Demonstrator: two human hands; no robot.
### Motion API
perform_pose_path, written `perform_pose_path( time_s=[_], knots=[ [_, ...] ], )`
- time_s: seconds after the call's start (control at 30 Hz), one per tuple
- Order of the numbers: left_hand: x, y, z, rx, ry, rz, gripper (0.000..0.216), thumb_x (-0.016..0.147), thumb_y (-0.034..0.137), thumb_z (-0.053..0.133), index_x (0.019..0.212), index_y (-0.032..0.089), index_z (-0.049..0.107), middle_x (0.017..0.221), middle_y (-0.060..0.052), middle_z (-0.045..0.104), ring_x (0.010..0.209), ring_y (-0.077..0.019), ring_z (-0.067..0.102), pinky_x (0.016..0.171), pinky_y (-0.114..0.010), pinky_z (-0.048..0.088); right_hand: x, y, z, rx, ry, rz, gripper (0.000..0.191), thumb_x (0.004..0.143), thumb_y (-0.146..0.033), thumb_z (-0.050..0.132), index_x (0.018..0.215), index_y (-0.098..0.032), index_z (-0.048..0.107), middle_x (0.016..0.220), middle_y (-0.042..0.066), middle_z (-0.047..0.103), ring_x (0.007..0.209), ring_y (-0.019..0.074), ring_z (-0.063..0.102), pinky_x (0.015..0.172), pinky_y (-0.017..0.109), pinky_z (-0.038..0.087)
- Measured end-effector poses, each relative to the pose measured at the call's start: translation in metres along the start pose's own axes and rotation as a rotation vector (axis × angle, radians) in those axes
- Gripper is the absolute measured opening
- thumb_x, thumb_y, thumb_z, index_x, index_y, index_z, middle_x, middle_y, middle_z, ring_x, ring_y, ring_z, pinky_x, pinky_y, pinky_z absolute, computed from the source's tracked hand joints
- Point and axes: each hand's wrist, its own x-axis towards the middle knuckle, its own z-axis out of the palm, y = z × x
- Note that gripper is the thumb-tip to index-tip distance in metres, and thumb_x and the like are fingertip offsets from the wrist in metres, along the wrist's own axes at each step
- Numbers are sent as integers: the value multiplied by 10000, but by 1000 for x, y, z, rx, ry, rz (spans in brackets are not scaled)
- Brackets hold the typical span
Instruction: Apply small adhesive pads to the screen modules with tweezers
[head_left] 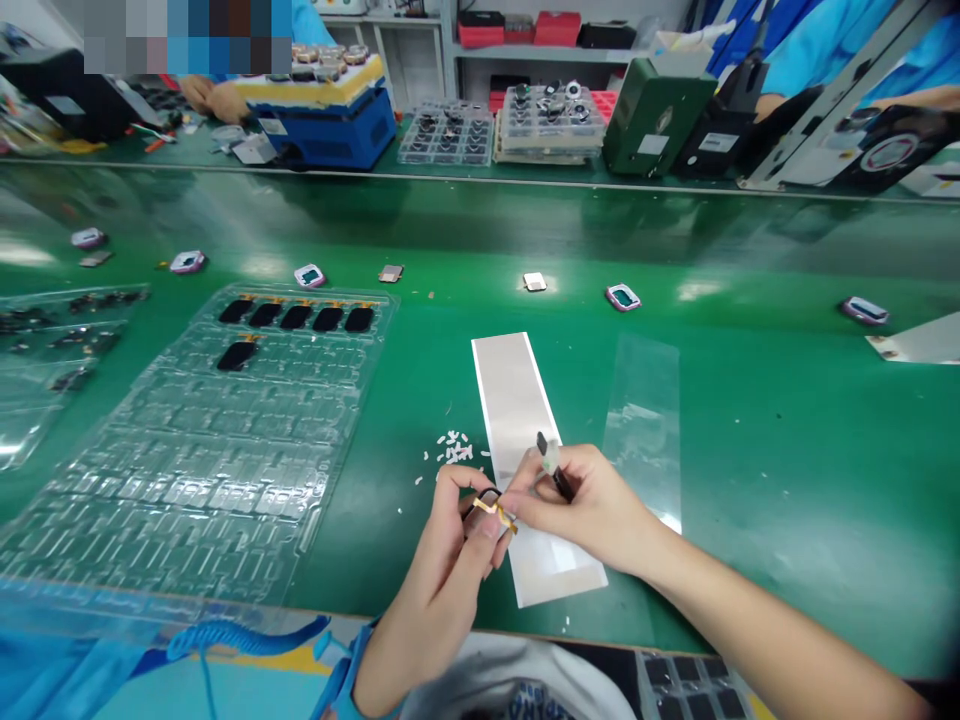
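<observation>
My left hand [439, 570] is curled narrow, pinching a small black part edged with a gold-coloured flex strip [491, 512] between thumb and fingers. My right hand [592, 505] pinches a small black piece with a whitish film tab [551, 455] between thumb and forefinger, right beside the left hand's part. Both are held over a long white liner strip [525, 450] lying on the green bench mat [750, 480], with a scatter of white scraps [452, 447] just left of it and a clear film sheet [643, 420] to its right. To my left lies a clear blister tray [225, 470] with black parts [296, 317] in its far rows. Pink-framed pieces [308, 276] sit farther along the mat. On the far bench stand a blue machine [322, 125] and a green unit [652, 115]; the white labels on them are too small to read.
</observation>
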Motion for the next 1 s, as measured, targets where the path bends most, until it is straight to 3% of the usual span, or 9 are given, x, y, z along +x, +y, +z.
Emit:
perform_pose_path(
  time_s=[0.2, 0.57, 0.8, 0.9, 1.0],
  knots=[
    [2, 0, 2, 31, 13, 32, 170, 1061, 411, 370, 1040, 244, 396, 687, 62, 441, 609, -103, 410, 582, -217, 368, -3, -3, 7, -97, 88, -79, 200, 812, -243, 668, 638, -174, 600, 490, -114, 238, 461, 51, 203, 447, 224, 192],
    [4, 2, 2, -9, -6, 25, 177, 1049, 422, 406, 1037, 246, 400, 669, 75, 403, 581, -87, 379, 550, -177, 361, -6, 0, 10, -38, 96, -44, 286, 822, -274, 652, 602, -193, 488, 508, -95, 346, 458, 47, 237, 438, 200, 251],
    [5, 2, 1, 24, -24, 34, 147, 1050, 398, 410, 1038, 254, 382, 656, 88, 384, 558, -82, 339, 544, -163, 349, -6, 4, 14, 2, 85, 43, 301, 814, -301, 662, 616, -193, 462, 568, -45, 506, 529, 75, 416, 487, 209, 303],
    [5, 0, 1, 36, -9, 32, 129, 1046, 375, 428, 1049, 255, 382, 668, 86, 395, 549, -79, 343, 520, -161, 330, -6, 2, 9, -56, 89, 39, 281, 851, -334, 637, 650, -189, 504, 604, -36, 517, 557, 89, 418, 514, 226, 326],
    [6, -1, 0, 59, -14, 31, 98, 1051, 344, 412, 1045, 254, 373, 651, 85, 416, 544, -86, 374, 510, -170, 335, -14, -8, -2, -184, 172, -68, 244, 945, -334, 525, 772, -190, 618, 740, -1, 569, 676, 124, 511, 620, 263, 407]
  ],
)
